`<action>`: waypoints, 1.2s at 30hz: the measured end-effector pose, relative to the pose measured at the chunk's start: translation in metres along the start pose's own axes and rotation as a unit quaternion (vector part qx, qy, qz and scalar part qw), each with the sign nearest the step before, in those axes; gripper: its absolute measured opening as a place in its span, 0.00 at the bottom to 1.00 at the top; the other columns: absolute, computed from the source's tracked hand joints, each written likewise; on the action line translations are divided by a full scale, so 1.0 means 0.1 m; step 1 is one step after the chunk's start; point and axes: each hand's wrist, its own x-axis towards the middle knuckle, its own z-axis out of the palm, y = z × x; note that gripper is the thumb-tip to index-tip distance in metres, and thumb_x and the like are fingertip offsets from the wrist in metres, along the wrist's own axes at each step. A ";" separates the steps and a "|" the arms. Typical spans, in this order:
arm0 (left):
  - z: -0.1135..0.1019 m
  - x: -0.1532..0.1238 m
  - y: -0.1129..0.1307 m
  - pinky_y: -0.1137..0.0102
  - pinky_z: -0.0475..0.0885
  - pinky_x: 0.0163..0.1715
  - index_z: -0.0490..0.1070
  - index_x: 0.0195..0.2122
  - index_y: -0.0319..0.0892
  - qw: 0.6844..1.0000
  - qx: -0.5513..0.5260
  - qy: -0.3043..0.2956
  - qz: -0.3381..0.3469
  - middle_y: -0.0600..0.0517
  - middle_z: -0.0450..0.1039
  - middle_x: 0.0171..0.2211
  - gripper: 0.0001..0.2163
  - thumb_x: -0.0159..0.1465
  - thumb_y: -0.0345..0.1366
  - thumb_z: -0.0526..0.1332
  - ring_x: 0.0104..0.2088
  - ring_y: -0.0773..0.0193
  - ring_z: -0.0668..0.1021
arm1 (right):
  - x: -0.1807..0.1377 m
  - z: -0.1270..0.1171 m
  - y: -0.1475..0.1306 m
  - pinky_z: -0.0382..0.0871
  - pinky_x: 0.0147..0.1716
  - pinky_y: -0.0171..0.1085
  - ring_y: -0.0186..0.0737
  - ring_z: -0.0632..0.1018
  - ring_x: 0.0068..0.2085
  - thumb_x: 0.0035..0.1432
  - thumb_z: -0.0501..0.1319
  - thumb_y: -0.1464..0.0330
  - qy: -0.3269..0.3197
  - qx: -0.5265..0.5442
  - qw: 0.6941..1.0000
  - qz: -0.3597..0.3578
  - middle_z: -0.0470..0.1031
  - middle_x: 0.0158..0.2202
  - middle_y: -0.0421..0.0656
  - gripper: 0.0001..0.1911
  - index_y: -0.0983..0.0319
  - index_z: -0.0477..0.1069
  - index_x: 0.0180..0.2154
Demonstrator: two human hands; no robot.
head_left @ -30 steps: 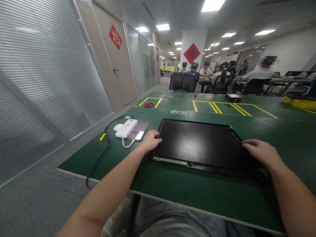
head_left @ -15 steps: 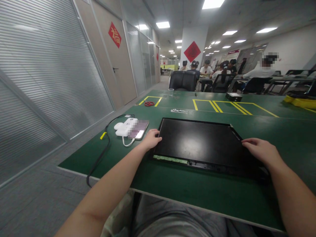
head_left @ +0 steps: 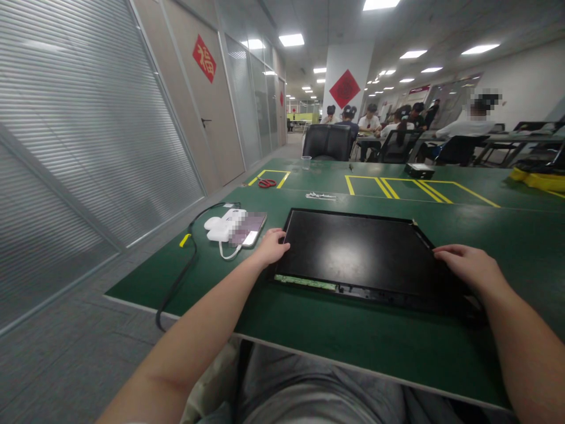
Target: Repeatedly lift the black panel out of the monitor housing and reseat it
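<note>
A flat black display panel lies on the green table in front of me, with a thin green circuit strip along its near edge. My left hand is curled on the panel's left edge, thumb on top. At the right edge, my right hand lies palm down with its fingers closed over the edge. The panel rests flat on the table.
Left of the panel lie a phone and a white charger, with a black cable running off the table's edge. Farther back are red scissors, small metal parts, a plastic cup and a black box. Seated people work beyond.
Both hands stay at the panel's edges and the panel has not moved. Only the camera has shifted slightly.
</note>
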 end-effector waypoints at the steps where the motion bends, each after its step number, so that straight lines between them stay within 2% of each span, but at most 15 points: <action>1: 0.00 0.00 0.00 0.59 0.62 0.65 0.81 0.42 0.40 1.000 0.002 0.000 0.000 0.37 0.69 0.63 0.14 0.53 0.30 0.70 0.64 0.44 0.71 | -0.01 -0.01 -0.01 0.69 0.42 0.43 0.52 0.79 0.43 0.52 0.61 0.60 -0.001 0.006 1.000 0.003 0.82 0.40 0.47 0.13 0.55 0.82 0.34; 5: 0.00 0.00 0.03 0.59 0.62 0.66 0.81 0.42 0.40 1.000 0.019 0.001 -0.001 0.39 0.70 0.62 0.14 0.53 0.29 0.69 0.64 0.44 0.71 | -0.01 -0.02 -0.01 0.69 0.40 0.42 0.50 0.79 0.41 0.51 0.62 0.60 -0.004 0.016 1.000 0.007 0.82 0.38 0.47 0.12 0.55 0.82 0.33; 9: 0.02 -0.02 0.08 0.58 0.60 0.68 0.81 0.44 0.38 0.997 0.081 -0.003 0.011 0.36 0.70 0.61 0.13 0.57 0.28 0.67 0.64 0.43 0.71 | 0.02 0.01 0.01 0.70 0.38 0.43 0.52 0.79 0.41 0.50 0.61 0.59 0.009 -0.003 1.000 -0.007 0.82 0.38 0.47 0.13 0.55 0.82 0.32; 16: 0.07 -0.08 0.11 0.55 0.60 0.69 0.76 0.57 0.42 0.982 0.187 -0.009 0.033 0.40 0.67 0.63 0.21 0.62 0.29 0.63 0.65 0.46 0.69 | 0.07 0.07 0.07 0.70 0.37 0.42 0.53 0.80 0.42 0.51 0.59 0.57 0.019 -0.045 0.998 -0.039 0.83 0.38 0.47 0.17 0.56 0.83 0.34; 19: 0.06 -0.09 0.11 0.53 0.61 0.68 0.74 0.60 0.42 0.978 0.201 -0.008 0.046 0.39 0.67 0.62 0.22 0.63 0.29 0.62 0.65 0.46 0.70 | 0.07 0.07 0.08 0.70 0.37 0.41 0.51 0.80 0.42 0.52 0.59 0.58 0.022 -0.036 0.998 -0.038 0.83 0.39 0.48 0.17 0.56 0.84 0.35; 22: 0.02 -0.08 0.12 0.56 0.62 0.67 0.73 0.61 0.38 0.976 0.211 -0.022 0.056 0.37 0.68 0.62 0.23 0.64 0.29 0.60 0.64 0.47 0.71 | 0.06 0.06 0.08 0.70 0.38 0.41 0.51 0.80 0.42 0.52 0.59 0.59 0.017 -0.032 0.999 -0.034 0.83 0.40 0.47 0.16 0.56 0.84 0.35; 26: -0.03 -0.09 0.14 0.60 0.64 0.65 0.72 0.61 0.37 0.970 0.230 -0.030 0.076 0.37 0.71 0.60 0.22 0.65 0.30 0.59 0.61 0.49 0.73 | 0.06 0.05 0.07 0.69 0.38 0.41 0.50 0.80 0.42 0.52 0.59 0.59 0.013 -0.035 0.999 -0.030 0.83 0.40 0.47 0.16 0.56 0.84 0.36; 31: -0.05 -0.13 0.20 0.58 0.65 0.62 0.71 0.61 0.38 0.953 0.295 -0.013 0.070 0.38 0.73 0.59 0.21 0.67 0.33 0.59 0.60 0.46 0.73 | 0.04 0.04 0.05 0.69 0.39 0.40 0.49 0.80 0.43 0.53 0.59 0.60 0.008 -0.038 0.999 -0.034 0.83 0.42 0.47 0.17 0.56 0.84 0.38; 36: -0.07 -0.15 0.25 0.59 0.66 0.61 0.74 0.54 0.31 0.934 0.354 -0.030 0.046 0.33 0.74 0.56 0.17 0.70 0.35 0.56 0.58 0.45 0.75 | 0.02 0.03 0.04 0.69 0.41 0.40 0.49 0.79 0.44 0.54 0.59 0.60 0.006 -0.037 0.999 -0.033 0.83 0.43 0.47 0.17 0.57 0.84 0.39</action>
